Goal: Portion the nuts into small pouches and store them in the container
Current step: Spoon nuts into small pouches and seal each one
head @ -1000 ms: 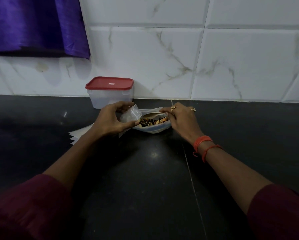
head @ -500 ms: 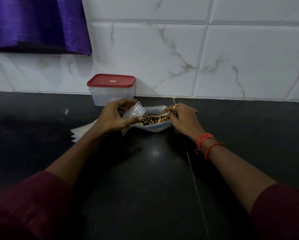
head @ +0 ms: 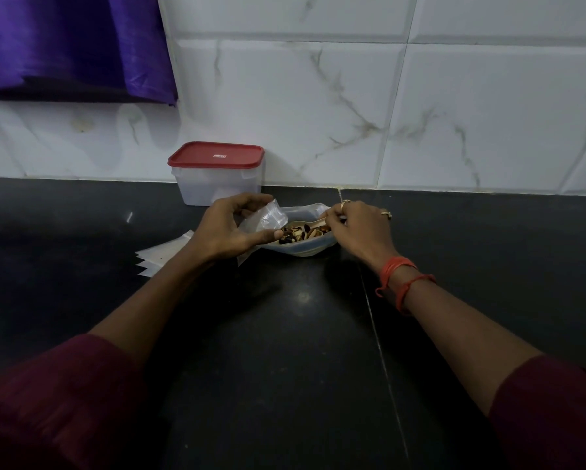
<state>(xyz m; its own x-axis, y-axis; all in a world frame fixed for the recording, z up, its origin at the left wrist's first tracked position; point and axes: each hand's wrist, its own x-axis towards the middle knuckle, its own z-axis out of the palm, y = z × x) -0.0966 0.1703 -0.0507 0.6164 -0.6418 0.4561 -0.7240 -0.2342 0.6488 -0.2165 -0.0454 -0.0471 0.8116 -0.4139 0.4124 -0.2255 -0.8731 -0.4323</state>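
Mixed nuts (head: pixel 300 231) lie in a shallow bowl (head: pixel 305 250) lined with a clear plastic bag, near the back of the black counter. My left hand (head: pixel 230 230) holds a small clear pouch (head: pixel 269 218) between thumb and fingers at the bowl's left edge. My right hand (head: pixel 359 228) pinches the handle of a small pale spoon (head: pixel 315 225) whose tip sits among the nuts. A translucent container (head: pixel 218 184) with a red lid (head: pixel 216 155) stands closed behind my left hand, against the wall.
Several flat white pouches (head: pixel 159 257) lie fanned on the counter left of my left forearm. A tiled wall (head: pixel 386 113) rises right behind the bowl. A purple cloth (head: pixel 67 45) hangs at the top left. A seam runs down the counter under my right forearm.
My left hand has brought the small pouch down and closer to the bowl's left edge. My right hand has shifted slightly over the bowl's right side and now shows the spoon in the nuts.
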